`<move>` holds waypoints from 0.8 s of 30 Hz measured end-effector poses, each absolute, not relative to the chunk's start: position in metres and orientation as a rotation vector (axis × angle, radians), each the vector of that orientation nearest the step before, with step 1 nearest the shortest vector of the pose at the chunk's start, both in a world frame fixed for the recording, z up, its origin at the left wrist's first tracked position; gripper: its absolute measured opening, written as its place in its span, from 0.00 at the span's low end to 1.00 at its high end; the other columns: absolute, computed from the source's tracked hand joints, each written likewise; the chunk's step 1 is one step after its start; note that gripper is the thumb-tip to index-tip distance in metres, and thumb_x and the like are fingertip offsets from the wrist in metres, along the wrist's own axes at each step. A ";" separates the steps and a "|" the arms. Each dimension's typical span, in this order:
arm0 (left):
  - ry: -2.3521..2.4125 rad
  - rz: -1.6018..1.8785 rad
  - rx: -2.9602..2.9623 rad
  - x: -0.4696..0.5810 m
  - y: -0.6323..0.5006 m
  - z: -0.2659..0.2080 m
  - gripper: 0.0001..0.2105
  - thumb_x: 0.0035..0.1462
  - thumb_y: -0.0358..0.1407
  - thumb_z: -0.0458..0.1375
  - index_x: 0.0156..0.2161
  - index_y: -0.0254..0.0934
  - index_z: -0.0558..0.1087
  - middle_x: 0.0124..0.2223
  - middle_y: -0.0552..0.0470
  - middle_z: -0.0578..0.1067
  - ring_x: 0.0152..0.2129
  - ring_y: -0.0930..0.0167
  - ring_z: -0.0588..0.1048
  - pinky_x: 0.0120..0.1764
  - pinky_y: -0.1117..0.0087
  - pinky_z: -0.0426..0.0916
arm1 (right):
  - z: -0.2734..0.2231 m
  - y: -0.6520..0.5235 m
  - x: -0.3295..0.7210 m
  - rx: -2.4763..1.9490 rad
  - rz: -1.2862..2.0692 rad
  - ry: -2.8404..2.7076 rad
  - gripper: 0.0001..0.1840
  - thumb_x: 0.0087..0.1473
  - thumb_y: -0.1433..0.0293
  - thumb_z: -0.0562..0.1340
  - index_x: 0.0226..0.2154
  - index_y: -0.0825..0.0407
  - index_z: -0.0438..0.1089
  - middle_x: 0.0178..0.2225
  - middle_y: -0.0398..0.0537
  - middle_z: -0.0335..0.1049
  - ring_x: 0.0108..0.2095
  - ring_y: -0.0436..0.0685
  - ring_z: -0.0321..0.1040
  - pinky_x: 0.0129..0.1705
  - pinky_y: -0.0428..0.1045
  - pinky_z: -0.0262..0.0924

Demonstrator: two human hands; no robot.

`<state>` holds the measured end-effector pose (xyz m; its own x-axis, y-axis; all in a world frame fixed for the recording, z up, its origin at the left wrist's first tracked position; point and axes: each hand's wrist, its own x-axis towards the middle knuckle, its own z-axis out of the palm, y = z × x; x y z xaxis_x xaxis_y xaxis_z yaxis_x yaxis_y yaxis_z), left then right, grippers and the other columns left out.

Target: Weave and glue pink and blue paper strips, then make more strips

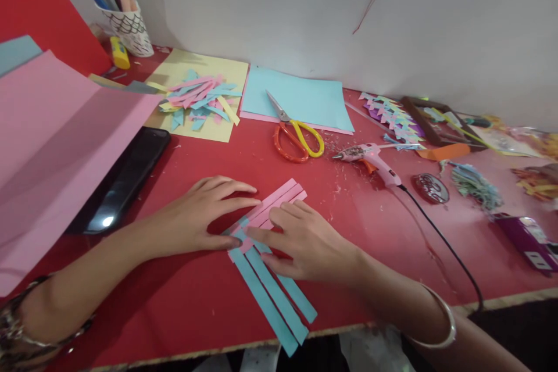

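Note:
Pink paper strips and light-blue paper strips cross at an angle and overlap in a small woven patch near the table's front edge. My left hand is open, fingers stretched toward the pink strips and thumb pressing on the upper end of the blue ones. From the other side, my right hand reaches over the weave with its outer fingers curled. Its index fingertip and thumb close on the blue strips by the crossing. Part of the weave is hidden beneath this hand.
Scissors lie behind the hands, beside blue sheets and a heap of cut strips. A pink glue gun trails a black cable at right. A black phone sits partly under a pink sheet.

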<state>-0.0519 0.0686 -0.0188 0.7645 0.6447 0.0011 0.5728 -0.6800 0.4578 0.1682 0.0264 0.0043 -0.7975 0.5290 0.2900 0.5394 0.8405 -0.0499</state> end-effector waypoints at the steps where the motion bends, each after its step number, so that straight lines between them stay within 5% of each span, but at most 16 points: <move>1: 0.925 0.226 2.518 -0.052 0.068 -0.019 0.23 0.51 0.48 0.55 0.53 0.51 0.63 0.56 0.54 0.64 0.51 0.63 0.61 0.52 0.60 0.56 | 0.004 0.026 0.168 -0.828 -0.041 -2.736 0.16 0.55 0.63 0.51 0.40 0.50 0.70 0.23 0.44 0.62 0.26 0.52 0.54 0.29 0.47 0.48; 10: 0.940 0.178 2.511 -0.052 0.070 -0.018 0.24 0.51 0.49 0.54 0.54 0.52 0.62 0.57 0.55 0.63 0.52 0.64 0.60 0.53 0.62 0.55 | 0.008 0.040 0.186 -1.039 -0.269 -2.611 0.15 0.55 0.67 0.52 0.28 0.54 0.72 0.22 0.45 0.64 0.25 0.50 0.55 0.29 0.48 0.44; 17: 0.928 0.217 2.505 -0.052 0.070 -0.019 0.24 0.51 0.49 0.54 0.53 0.51 0.62 0.56 0.54 0.64 0.51 0.64 0.61 0.52 0.62 0.55 | 0.008 0.032 0.176 -0.831 -0.072 -2.634 0.14 0.55 0.68 0.52 0.35 0.54 0.71 0.21 0.42 0.65 0.23 0.49 0.56 0.29 0.46 0.46; 24: 0.931 0.195 2.507 -0.053 0.070 -0.019 0.24 0.50 0.49 0.55 0.54 0.51 0.61 0.56 0.54 0.64 0.52 0.64 0.61 0.52 0.62 0.56 | 0.010 0.043 0.193 -1.079 -0.092 -2.628 0.14 0.54 0.68 0.53 0.28 0.54 0.73 0.21 0.43 0.66 0.23 0.48 0.57 0.29 0.47 0.43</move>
<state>-0.0527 0.0702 -0.0189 0.7614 0.6478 -0.0253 0.5831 -0.6673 0.4634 0.1931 0.0429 0.0096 -0.6737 0.6770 0.2963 0.6960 0.7160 -0.0534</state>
